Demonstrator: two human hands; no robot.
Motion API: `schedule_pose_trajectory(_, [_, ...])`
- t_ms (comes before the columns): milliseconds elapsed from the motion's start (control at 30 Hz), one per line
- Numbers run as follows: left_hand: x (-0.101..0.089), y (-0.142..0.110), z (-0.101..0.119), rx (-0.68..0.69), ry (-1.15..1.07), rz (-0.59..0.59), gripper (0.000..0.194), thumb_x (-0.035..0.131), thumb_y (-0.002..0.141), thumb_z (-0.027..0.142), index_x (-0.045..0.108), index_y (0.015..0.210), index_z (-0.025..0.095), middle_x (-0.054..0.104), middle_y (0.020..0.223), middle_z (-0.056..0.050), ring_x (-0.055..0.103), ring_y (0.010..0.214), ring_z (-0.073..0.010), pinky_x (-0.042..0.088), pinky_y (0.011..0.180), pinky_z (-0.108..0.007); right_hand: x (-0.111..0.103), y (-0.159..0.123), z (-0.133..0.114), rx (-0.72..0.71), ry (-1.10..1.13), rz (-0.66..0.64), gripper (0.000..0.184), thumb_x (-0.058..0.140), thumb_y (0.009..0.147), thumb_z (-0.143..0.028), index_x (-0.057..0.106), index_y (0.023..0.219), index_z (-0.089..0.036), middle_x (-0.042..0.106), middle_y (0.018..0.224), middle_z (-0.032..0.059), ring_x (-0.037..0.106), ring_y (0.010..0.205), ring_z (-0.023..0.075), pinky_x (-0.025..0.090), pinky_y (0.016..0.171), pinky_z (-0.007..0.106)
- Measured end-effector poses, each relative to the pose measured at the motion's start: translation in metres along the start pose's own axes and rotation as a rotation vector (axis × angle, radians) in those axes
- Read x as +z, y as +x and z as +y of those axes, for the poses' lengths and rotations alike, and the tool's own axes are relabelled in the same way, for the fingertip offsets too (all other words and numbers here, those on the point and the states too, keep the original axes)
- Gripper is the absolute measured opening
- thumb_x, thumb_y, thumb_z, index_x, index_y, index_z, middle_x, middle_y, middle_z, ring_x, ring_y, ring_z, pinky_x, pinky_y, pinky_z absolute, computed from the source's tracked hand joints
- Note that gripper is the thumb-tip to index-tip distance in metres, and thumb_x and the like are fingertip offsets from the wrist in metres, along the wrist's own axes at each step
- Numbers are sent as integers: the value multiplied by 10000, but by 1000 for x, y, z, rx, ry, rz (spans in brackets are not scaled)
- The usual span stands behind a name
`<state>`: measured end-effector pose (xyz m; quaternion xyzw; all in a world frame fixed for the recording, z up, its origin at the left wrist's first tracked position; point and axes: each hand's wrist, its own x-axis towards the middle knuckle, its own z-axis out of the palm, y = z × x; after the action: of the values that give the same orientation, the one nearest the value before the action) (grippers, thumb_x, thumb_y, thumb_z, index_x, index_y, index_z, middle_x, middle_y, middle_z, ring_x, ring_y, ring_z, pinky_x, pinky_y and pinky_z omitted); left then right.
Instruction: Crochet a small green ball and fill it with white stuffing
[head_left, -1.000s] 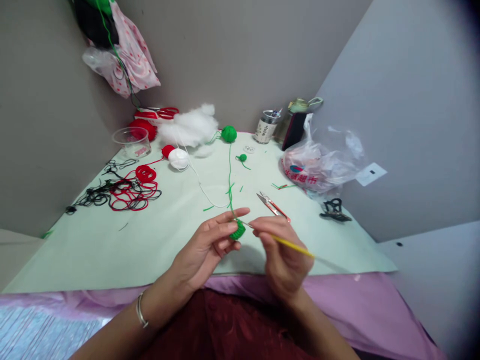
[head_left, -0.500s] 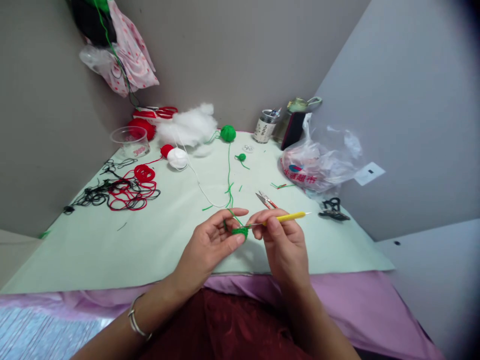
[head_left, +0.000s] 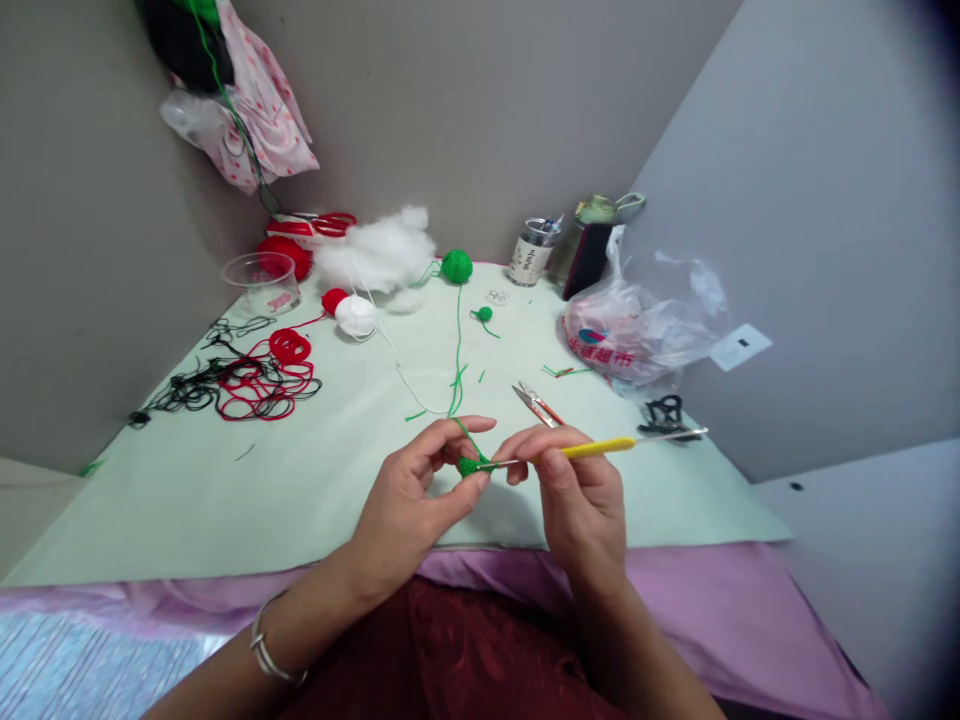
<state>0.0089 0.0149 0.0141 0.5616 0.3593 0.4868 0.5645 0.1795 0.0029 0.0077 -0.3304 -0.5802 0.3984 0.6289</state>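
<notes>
My left hand pinches a small green crocheted piece between thumb and fingers, with the green yarn strand running over my index finger. That strand leads back to a green yarn ball at the far side of the pale green table. My right hand is closed on a yellow-handled crochet hook. The hook lies nearly level, its tip in the green piece and its metal end pointing right.
Small scissors lie just beyond my hands. Tangled red and black yarn, a clear cup, white stuffing and a white ball sit at the left and back. A plastic bag and a black clip lie right.
The crochet hook has swung from pointing down-right to nearly level, its handle now reaching out to the right. My left hand has turned the green piece slightly.
</notes>
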Motion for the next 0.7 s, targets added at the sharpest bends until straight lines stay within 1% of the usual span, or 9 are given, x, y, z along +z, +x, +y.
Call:
schedule_pose_trajectory(167, [0, 0, -5, 144, 193, 53, 344, 672, 870, 121, 718, 1199, 212, 632, 909, -7, 615, 883, -142, 489, 892, -286, 1, -2, -7, -196, -328, -66, 203, 521, 1038, -154, 709, 1030, -232, 742, 937, 35, 686, 866, 162, 561, 769, 301])
schedule_pose_trajectory(233, [0, 0, -8, 231, 279, 74, 357, 653, 878, 104, 723, 1212, 211, 632, 914, -13, 611, 888, -146, 485, 902, -288, 3, -4, -8, -355, -537, -128, 196, 529, 1018, -115, 689, 1072, -214, 752, 968, 61, 697, 905, 181, 567, 782, 320])
schedule_pose_trajectory(300, [0, -1, -11, 265, 297, 85, 377, 660, 885, 111, 721, 1241, 218, 634, 929, -16, 608, 899, -150, 486, 915, -289, 5, -8, -6, -542, -759, -156, 196, 561, 993, -98, 687, 1106, -196, 758, 1004, 92, 694, 873, 191, 569, 741, 325])
schedule_pose_trajectory(367, [1, -3, -11, 202, 197, 79, 386, 686, 902, 159, 708, 1281, 232, 643, 952, -17, 610, 918, -154, 486, 926, -290, 7, -12, -1, -657, -933, -113, 229, 593, 972, -88, 703, 1140, -198, 753, 1047, 110, 694, 870, 198, 578, 714, 326])
schedule_pose_trajectory(433, [3, -4, -8, 61, -26, 51, 400, 717, 917, 239, 690, 1316, 249, 645, 960, -13, 614, 923, -152, 492, 907, -280, 8, -15, 5, -676, -1014, -61, 298, 627, 952, -79, 714, 1191, -234, 738, 1091, 102, 706, 927, 208, 601, 737, 333])
schedule_pose_trajectory(500, [5, -5, -4, -117, -306, 7, 439, 761, 899, 310, 690, 1329, 255, 628, 934, -5, 606, 887, -136, 492, 856, -252, 7, -16, 9, -683, -1015, -42, 378, 667, 926, -64, 713, 1243, -264, 721, 1125, 92, 711, 990, 217, 618, 773, 344])
schedule_pose_trajectory(567, [5, -3, 0, -283, -540, -50, 494, 812, 851, 334, 704, 1325, 244, 618, 931, -7, 587, 853, -121, 484, 818, -233, 4, -16, 10, -674, -914, -44, 397, 676, 920, -61, 717, 1256, -268, 717, 1131, 86, 709, 1001, 214, 620, 781, 341])
schedule_pose_trajectory(633, [3, 0, 3, -387, -650, -88, 523, 844, 809, 309, 723, 1311, 224, 604, 917, -9, 562, 822, -110, 471, 791, -224, 3, -13, 8, -556, -709, -18, 332, 623, 959, -84, 731, 1220, -260, 731, 1082, 77, 708, 959, 205, 611, 775, 345])
schedule_pose_trajectory(700, [-1, 2, 3, -397, -648, -87, 508, 848, 791, 272, 745, 1284, 205, 568, 873, 1, 527, 779, -96, 447, 743, -207, 2, -10, 4, -370, -458, 56, 259, 562, 1005, -129, 751, 1128, -257, 742, 975, 58, 694, 862, 193, 589, 734, 347])
